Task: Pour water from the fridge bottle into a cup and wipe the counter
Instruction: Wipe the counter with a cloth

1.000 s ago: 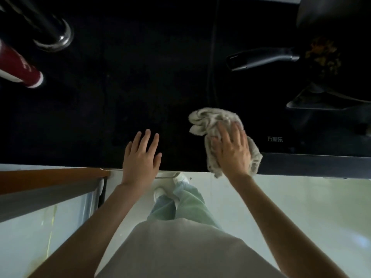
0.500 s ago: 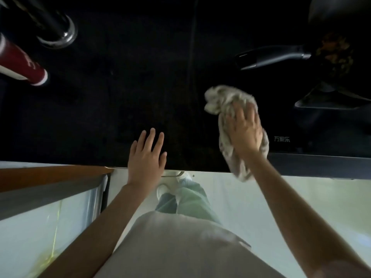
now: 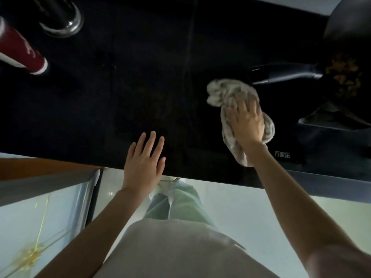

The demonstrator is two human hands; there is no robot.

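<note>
Pressing flat on a crumpled grey rag (image 3: 224,95), the right hand (image 3: 248,123) has fingers spread straight, palm down, w/ cloth bunched past the fingertips and trailing under the wrist. Rag lies on the black counter (image 3: 120,87), just beside the pan handle (image 3: 281,74); frying pan (image 3: 345,77) w/ food sits farther from the rag. Left hand (image 3: 144,159) rests open, fingers straight, on the counter's near edge, well apart from the rag. Red cup (image 3: 22,53) and a glass vessel (image 3: 60,19) stand far across the counter from the rag.
</note>
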